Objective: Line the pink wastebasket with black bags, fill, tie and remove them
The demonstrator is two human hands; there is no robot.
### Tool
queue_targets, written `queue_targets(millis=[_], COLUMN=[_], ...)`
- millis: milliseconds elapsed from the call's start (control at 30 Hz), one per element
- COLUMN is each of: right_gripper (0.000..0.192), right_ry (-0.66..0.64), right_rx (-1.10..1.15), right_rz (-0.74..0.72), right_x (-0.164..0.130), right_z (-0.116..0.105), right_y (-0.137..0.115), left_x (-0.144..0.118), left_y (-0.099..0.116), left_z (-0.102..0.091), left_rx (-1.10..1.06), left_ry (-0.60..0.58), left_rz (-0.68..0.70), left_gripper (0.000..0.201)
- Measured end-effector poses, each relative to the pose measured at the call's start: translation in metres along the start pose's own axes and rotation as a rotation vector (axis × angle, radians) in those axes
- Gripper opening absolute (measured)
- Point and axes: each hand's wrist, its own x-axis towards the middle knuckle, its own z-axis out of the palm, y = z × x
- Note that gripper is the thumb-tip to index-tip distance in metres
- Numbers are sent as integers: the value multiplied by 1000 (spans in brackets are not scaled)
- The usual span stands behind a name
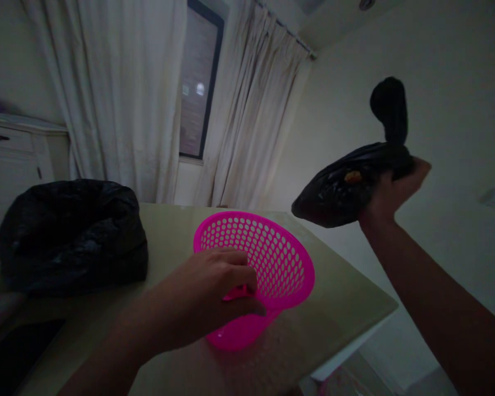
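A bright pink plastic basket (284,261) with rows of holes stands tilted on the table. My left hand (216,283) is closed around its near-left rim, thumb below and fingers over the edge. To the right, clear of the tabletop, my right hand (385,201) is closed on a black plastic bag (330,198). A knotted or twisted end of that bag sticks up above the hand. A small orange-brown patch shows on the bag's side; what it is I cannot tell.
At the left of the pale table (338,291) sits a large black plastic bag (119,247), its mouth facing up. A flat dark object (20,352) lies at the near left. Behind are a white cabinet (20,159), curtains (136,99) and a window (198,82).
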Motion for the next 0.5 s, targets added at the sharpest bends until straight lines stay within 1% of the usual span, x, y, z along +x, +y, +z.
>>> queue_targets(millis=[33, 100, 167, 200, 267, 300, 333, 367, 400, 433, 500], right_gripper=[26, 32, 44, 50, 55, 56, 56, 56, 56, 56, 51], right_ry=[-31, -136, -272, -346, -499, -570, -641, -703, -762, -823, -975], right_rx=[-27, -125, -291, -377, -522, -585, -638, -678, -707, -723, -703], right_rz=[-27, -8, 34, 45, 103, 141, 173, 195, 210, 220, 236], right_x=[-7, -30, -60, -77, -110, -127, -143, -158, -173, -187, -210], right_z=[-4, -13, -24, -31, -45, -53, -60, -67, -73, -79, -87], right_y=[7, 21, 37, 46, 62, 69, 75, 80, 82, 83, 80], left_x=[0, 1, 4, 5, 6, 5, 3, -1, -6, -12, -29], left_y=[1, 1, -6, -13, -32, -45, -58, -72, -84, -96, -114], left_z=[0, 0, -3, -6, -15, -20, -25, -30, -35, -39, -45], left_rx=[-9, -53, -135, -163, -148, -91, -9, 104, 247, 412, 722], left_ry=[-3, 4, 67, 138, 364, 498, 623, 718, 767, 772, 706], left_rz=[10, 18, 16, 12, -40, -95, -184, -293, -408, -532, -756], left_gripper=[23, 22, 23, 25, 31, 34, 35, 34, 35, 38, 46])
